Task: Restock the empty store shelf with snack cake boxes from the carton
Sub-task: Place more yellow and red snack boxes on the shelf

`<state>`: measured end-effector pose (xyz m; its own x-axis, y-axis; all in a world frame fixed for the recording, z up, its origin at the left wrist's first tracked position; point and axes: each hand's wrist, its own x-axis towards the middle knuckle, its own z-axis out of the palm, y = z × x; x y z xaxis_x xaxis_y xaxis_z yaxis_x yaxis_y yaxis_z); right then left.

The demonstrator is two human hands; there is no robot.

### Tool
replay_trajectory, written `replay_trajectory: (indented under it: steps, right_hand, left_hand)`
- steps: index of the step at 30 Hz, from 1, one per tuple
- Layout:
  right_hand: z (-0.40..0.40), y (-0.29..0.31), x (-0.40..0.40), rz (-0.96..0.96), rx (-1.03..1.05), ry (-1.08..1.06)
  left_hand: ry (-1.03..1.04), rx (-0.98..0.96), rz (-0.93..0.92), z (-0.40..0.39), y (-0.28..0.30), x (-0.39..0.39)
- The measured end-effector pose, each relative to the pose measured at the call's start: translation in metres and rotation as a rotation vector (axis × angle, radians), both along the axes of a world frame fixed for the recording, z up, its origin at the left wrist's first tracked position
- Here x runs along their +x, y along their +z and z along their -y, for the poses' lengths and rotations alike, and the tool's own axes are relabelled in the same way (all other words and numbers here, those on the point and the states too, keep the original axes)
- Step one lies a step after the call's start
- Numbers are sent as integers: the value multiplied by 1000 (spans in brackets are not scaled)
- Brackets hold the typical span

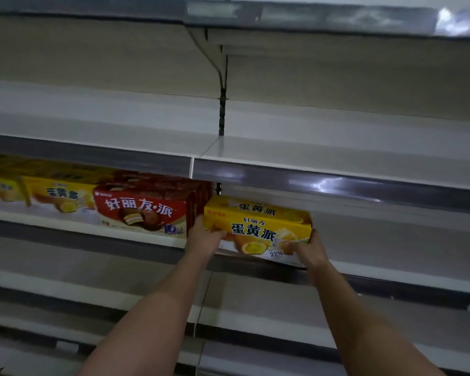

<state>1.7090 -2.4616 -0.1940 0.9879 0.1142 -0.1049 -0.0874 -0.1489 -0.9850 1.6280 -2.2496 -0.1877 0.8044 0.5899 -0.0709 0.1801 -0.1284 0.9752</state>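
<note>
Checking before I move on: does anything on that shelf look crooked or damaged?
Only the yellow box, held by the left hand and right hand: it sits tilted, front edge overhanging the shelf, not yet squared beside the red box. No visible damage.

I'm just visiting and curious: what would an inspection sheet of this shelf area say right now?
Surface: shelf, bare to the right of the held box.
Job's things: yellow snack cake box at the shelf's front edge; red snack cake boxes and more yellow boxes to its left.
Clutter: nothing seen.
Hands: left hand and right hand grip the yellow box's ends.
Cables: nothing seen.
Surroundings: upper shelf holds nothing; carton not in view.
</note>
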Motion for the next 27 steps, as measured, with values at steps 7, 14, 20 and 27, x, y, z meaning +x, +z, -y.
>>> replay_trajectory:
  steps: [7, 14, 20, 27]
  right_hand:
    - [-5, -11, 25, 66, -406, 65]
    - [-14, -19, 47, 99, -421, 26]
    - [-23, -28, 72, 95, -342, -34]
    - [-46, -33, 97, 176, -378, -154]
  left_hand:
    - [-29, 116, -48, -19, -31, 37]
    - [75, 473, -197, -25, -29, 57]
    - [125, 422, -104, -32, -40, 86]
    - [90, 217, 20, -32, -46, 112]
